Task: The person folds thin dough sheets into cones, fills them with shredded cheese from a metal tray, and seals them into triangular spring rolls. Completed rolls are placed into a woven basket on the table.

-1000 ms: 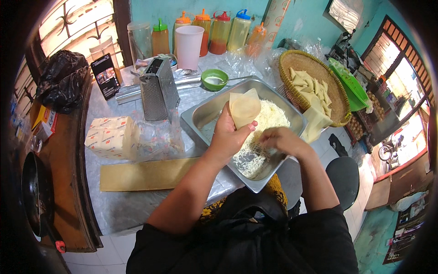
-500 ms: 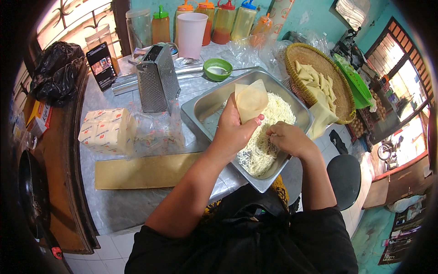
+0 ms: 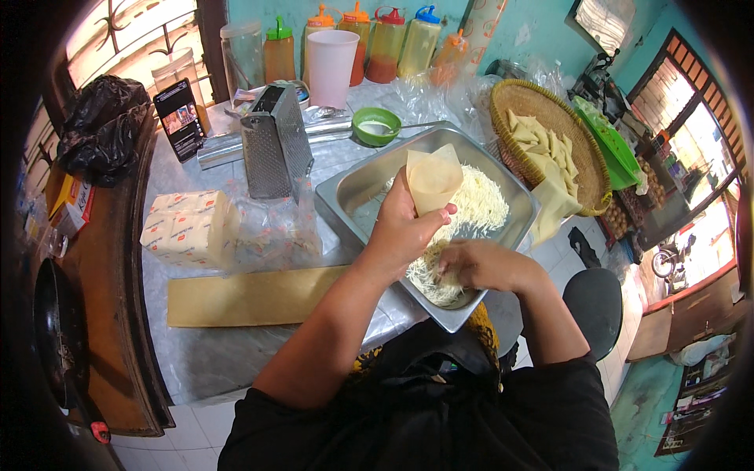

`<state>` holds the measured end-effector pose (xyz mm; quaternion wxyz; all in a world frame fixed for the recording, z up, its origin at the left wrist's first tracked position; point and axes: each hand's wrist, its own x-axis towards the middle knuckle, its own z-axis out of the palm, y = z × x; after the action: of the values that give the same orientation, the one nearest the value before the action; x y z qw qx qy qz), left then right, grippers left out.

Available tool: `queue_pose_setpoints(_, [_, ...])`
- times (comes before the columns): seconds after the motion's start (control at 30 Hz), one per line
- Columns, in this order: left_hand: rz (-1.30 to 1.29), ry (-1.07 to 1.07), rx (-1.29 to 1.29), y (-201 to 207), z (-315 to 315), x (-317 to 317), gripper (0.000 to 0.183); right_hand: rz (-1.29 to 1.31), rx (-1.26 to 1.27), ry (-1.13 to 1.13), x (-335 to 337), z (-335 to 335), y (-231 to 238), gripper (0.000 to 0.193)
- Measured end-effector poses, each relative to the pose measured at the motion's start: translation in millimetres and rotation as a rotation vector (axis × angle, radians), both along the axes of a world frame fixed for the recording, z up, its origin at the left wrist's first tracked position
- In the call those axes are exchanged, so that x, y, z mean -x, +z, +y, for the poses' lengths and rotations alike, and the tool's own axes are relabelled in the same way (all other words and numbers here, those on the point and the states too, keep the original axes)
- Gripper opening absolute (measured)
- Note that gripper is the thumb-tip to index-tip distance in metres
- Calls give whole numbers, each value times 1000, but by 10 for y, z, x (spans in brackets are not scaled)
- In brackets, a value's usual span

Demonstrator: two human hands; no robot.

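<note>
A thin pale pastry wrapper (image 3: 434, 182), rolled into a cone with its wide end up, is held by my left hand (image 3: 399, 224), thumb against its lower side. It hangs over a rectangular metal tray (image 3: 345, 192). Grated cheese (image 3: 485, 196) lies in the tray, heaped at the far right and near corner, with tray bottom showing between. My right hand (image 3: 495, 265) reaches into the near heap, its fingers curled in the shreds and slightly blurred. Whether the cone holds filling is hard to see.
Left of the tray are a box grater (image 3: 271, 157), a paper-wrapped block (image 3: 188, 228) and a flat tan rectangle (image 3: 251, 298). A green bowl (image 3: 377, 128) with white contents sits behind. At right, a woven basket (image 3: 501, 118) holds folded pastry triangles (image 3: 542, 145). A phone (image 3: 180, 119) leans upright.
My right hand has moved nearer and slightly left through the cheese, leaving a bare strip of tray. The left hand holds the cone in nearly the same place.
</note>
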<state>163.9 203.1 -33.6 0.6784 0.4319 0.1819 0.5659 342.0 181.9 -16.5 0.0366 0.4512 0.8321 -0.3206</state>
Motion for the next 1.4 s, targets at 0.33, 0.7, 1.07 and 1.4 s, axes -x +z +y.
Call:
queue_pose_setpoints(0.33, [141,-27,-101,-88,57,-30,57,71,-21,8,37,-95,81,22])
queue_pose_setpoints(0.7, [284,-74,-154,-143,52,-74,65,499,-511,-253,-237,168,817,23])
queue_pose_setpoints(1.07, [219,-133,-48,-101,45,-37,66,430,-826,-15,290,197,855,33])
queue_pose_setpoints(1.4, [185,-140,1,-46,14,-9,56,598,-409,-224,360,198,727,28])
